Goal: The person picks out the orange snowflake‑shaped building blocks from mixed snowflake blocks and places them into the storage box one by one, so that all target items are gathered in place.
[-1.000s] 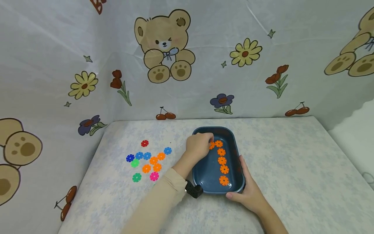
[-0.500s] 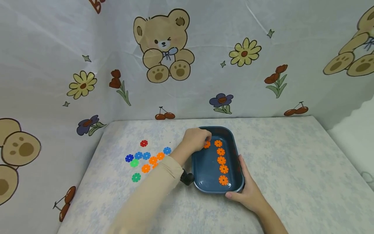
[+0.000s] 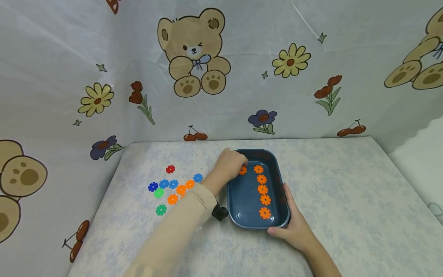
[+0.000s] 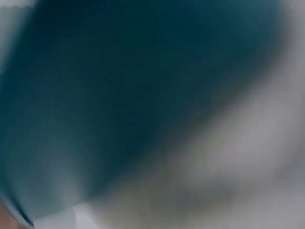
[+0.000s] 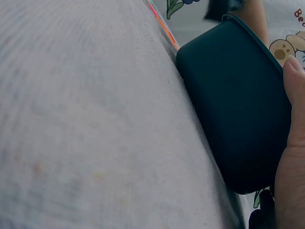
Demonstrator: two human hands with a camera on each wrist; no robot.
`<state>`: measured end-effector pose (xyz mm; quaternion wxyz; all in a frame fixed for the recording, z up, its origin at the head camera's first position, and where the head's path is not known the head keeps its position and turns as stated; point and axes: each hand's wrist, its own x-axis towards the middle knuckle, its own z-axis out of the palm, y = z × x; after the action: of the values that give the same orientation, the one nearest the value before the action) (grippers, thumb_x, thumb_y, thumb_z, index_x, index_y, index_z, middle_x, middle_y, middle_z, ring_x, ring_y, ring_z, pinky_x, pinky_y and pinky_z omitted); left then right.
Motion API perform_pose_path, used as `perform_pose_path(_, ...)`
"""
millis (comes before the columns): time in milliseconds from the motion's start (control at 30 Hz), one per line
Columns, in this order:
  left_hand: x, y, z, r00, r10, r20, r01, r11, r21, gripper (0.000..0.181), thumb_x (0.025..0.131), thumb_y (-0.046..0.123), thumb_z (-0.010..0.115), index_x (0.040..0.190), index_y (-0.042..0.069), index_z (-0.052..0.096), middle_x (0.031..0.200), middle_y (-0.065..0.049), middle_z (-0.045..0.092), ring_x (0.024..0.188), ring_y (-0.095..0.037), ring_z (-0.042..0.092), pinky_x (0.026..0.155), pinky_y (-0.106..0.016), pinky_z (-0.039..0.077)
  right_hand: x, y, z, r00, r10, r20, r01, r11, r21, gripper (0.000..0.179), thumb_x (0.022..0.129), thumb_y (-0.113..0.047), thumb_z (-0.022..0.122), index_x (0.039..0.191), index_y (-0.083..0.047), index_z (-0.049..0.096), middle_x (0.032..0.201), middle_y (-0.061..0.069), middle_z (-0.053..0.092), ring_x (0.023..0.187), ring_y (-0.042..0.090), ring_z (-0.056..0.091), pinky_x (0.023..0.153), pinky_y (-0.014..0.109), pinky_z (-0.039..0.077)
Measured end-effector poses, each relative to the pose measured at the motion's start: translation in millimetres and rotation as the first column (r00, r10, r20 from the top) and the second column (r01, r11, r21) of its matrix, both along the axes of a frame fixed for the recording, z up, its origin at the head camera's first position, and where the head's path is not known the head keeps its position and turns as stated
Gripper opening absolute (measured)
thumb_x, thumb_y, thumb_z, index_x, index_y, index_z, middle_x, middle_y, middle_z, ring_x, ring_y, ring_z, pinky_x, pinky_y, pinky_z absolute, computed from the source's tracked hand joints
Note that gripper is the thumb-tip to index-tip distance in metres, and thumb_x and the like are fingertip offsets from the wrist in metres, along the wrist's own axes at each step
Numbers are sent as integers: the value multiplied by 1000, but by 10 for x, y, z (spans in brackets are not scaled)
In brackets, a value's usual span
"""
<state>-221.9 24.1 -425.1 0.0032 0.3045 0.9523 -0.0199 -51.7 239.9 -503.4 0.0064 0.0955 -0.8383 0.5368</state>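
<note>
A dark blue tray (image 3: 242, 204) stands on the table, with a column of several orange notched plastic discs (image 3: 262, 189) along the right of its floor. My left hand (image 3: 229, 163) reaches over the tray's far left side, fingers down inside. Its fingertips pinch another orange notched disc (image 3: 243, 170), partly covered by them, left of the column's top. My right hand (image 3: 294, 227) grips the tray's near right corner, thumb at the front rim and fingers along the right wall. In the right wrist view, the thumb of that hand (image 5: 295, 105) lies against the tray's outer wall (image 5: 233, 105).
Left of the tray, loose notched discs lie on the table: red (image 3: 170, 169), dark blue (image 3: 153, 187), light blue (image 3: 173, 184), orange (image 3: 172, 199) and green (image 3: 160, 210). The left sleeve (image 3: 180, 223) covers part of this area. A printed cloth (image 3: 235, 119) hangs behind.
My left hand has shifted left with the orange disc, away from the column's top disc. Its forearm now covers the pink disc. The right hand stays on the tray.
</note>
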Motion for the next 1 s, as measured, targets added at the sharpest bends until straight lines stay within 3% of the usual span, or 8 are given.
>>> perform_pose_path(167, 8, 19, -36, 1000, 19, -15, -18, 999, 51, 20, 96, 15, 66, 110, 25, 75, 106, 8, 75, 93, -12, 67, 79, -29, 46, 1, -5, -1, 1000, 11, 2, -11, 1000, -3, 137, 64, -12, 92, 159, -33, -4, 169, 5, 2, 148, -7, 10, 104, -1, 15)
perform_pose_path(300, 15, -21, 25, 999, 31, 30, -37, 978, 206, 20, 94, 18, 70, 113, 22, 73, 110, 4, 74, 100, -15, 67, 90, -33, 49, 2, -2, 5, 1000, 10, 5, -9, 1000, -11, 137, 64, -12, 92, 159, -33, -4, 169, 3, 3, 148, -6, 11, 103, -1, 16)
perform_pose_path(367, 28, -82, 92, 997, 27, 77, -50, 947, 316, 22, 94, 19, 70, 115, 21, 72, 115, 3, 72, 106, -16, 67, 96, -35, 49, 4, 4, 5, 1000, 9, 4, -9, 1000, -17, 137, 64, -11, 92, 159, -33, -4, 169, 2, 3, 148, -6, 11, 103, -1, 16)
perform_pose_path(467, 70, -248, 226, 986, 36, 161, -108, 878, 466, 26, 94, 18, 69, 119, 20, 71, 121, 2, 70, 114, -18, 65, 100, -37, 49, 5, 12, 7, 1000, 10, 7, -9, 1000, -18, 137, 64, -11, 92, 159, -33, -4, 168, 1, 3, 148, -7, 11, 104, -1, 16)
perform_pose_path(567, 140, -530, 312, 971, 77, 225, -191, 816, 545, 29, 94, 17, 69, 122, 18, 69, 123, 0, 68, 117, -23, 63, 99, -40, 50, 7, 7, 7, 1000, 4, 11, -4, 1000, -11, 137, 64, -12, 92, 160, -32, -4, 168, 0, 4, 147, -8, 12, 103, -1, 16)
perform_pose_path(667, 247, -894, 279, 952, 146, 270, -275, 795, 540, 32, 93, 19, 70, 125, 19, 67, 123, -2, 66, 115, -27, 63, 96, -44, 51, 8, 1, 10, 1000, -6, 13, 6, 1000, 6, 137, 63, -13, 92, 160, -33, -4, 168, 2, 4, 146, -10, 12, 102, -2, 16)
perform_pose_path(900, 619, -1658, -29, 869, 323, 375, -458, 814, 358, 41, 92, 26, 71, 131, 19, 63, 126, -6, 63, 97, -24, 65, 81, -42, 54, 3, 3, 15, 1000, -7, 10, 7, 1000, 11, 137, 64, -12, 92, 159, -34, -4, 169, 4, 3, 146, -9, 12, 102, -2, 16)
perform_pose_path(1000, 749, -1850, -148, 850, 375, 369, -494, 811, 314, 39, 90, 28, 73, 127, 17, 65, 120, -7, 64, 97, -24, 64, 82, -43, 54, -1, -6, 21, 1000, -3, 16, 3, 1000, 10, 136, 65, -12, 92, 159, -34, -5, 169, 2, 2, 147, -8, 11, 102, -2, 16)
